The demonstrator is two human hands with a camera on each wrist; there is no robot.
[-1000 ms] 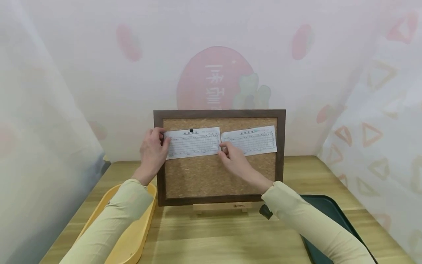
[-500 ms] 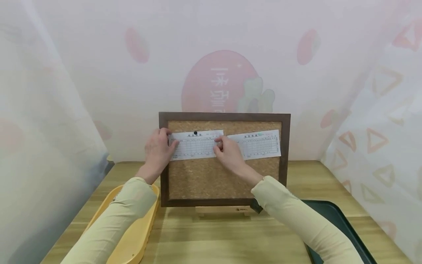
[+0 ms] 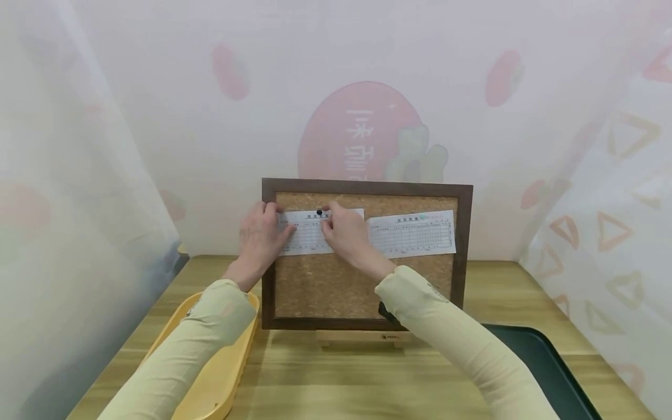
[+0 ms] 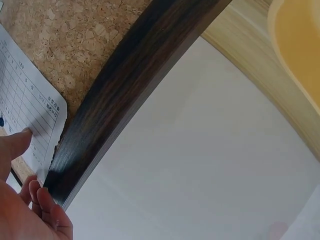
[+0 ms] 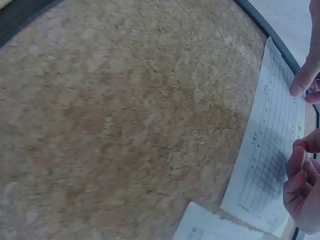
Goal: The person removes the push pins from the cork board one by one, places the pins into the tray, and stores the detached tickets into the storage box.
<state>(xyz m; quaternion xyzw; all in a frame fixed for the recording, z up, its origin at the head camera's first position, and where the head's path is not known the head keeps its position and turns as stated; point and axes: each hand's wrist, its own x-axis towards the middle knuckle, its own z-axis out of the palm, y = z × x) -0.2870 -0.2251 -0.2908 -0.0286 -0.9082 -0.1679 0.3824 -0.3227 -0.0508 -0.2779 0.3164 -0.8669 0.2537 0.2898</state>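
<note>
On a framed cork board (image 3: 362, 291), two printed form slips sit side by side. A black push pin (image 3: 319, 212) is at the top of the left slip (image 3: 310, 236). My left hand (image 3: 262, 236) is at the board's left edge. Its thumb (image 4: 19, 142) rests on that slip, and its fingers are by the dark wooden frame (image 4: 100, 110). My right hand (image 3: 349, 233) is over the slip's right half, fingers curled, with the index fingertip right by the pin. I cannot tell whether it pinches anything. The right slip (image 3: 412, 236) bears a teal spot near its top.
The board leans on a small wooden stand (image 3: 357, 336) on the wood-grain table (image 3: 336, 385). A yellow tray (image 3: 220, 373) lies at left, partly under the left sleeve. A dark green tray (image 3: 546, 356) lies at right. Printed white sheeting (image 3: 184, 116) rises behind.
My right hand has moved left, from the gap between the slips to beside the black push pin. The left hand stays at the board's left edge. The head view has shifted slightly.
</note>
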